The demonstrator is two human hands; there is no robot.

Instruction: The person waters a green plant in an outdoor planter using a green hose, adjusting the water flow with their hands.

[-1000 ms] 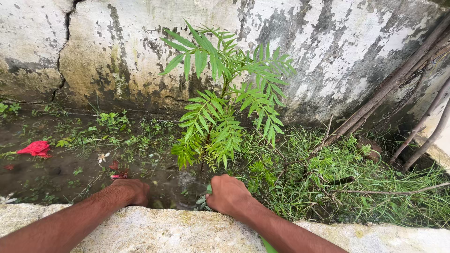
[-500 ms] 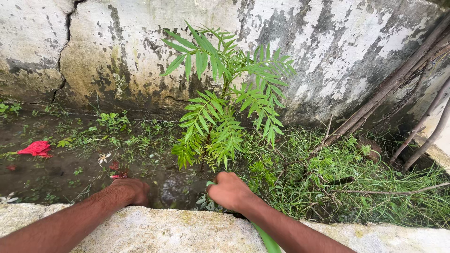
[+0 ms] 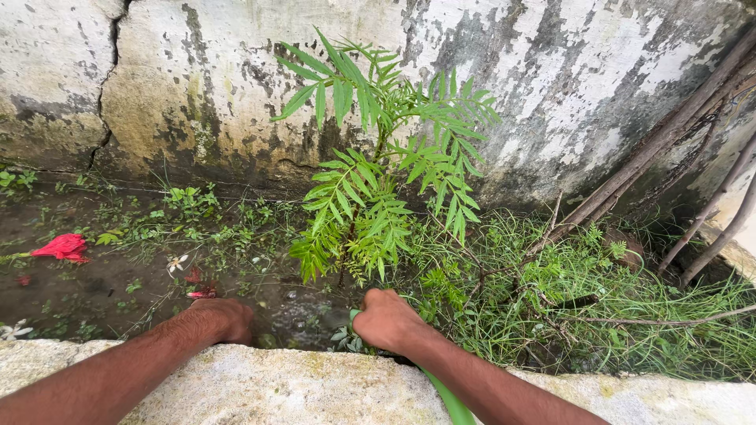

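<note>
Right hand [image 3: 387, 319] around green hose [image 3: 449, 401]

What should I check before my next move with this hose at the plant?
1. Right hand grips the green hose: ok.
2. Water lands on the soil by the plant: ok.
3. Left hand steady against the ledge: ok.
4. Hose nozzle visible: cannot tell, hidden by the hand.
5. Plant upright: ok.

Leafy plant [image 3: 378, 165] stands before the wall [image 3: 197, 71], behind both hands; sticks [image 3: 669, 134] lean right
</note>
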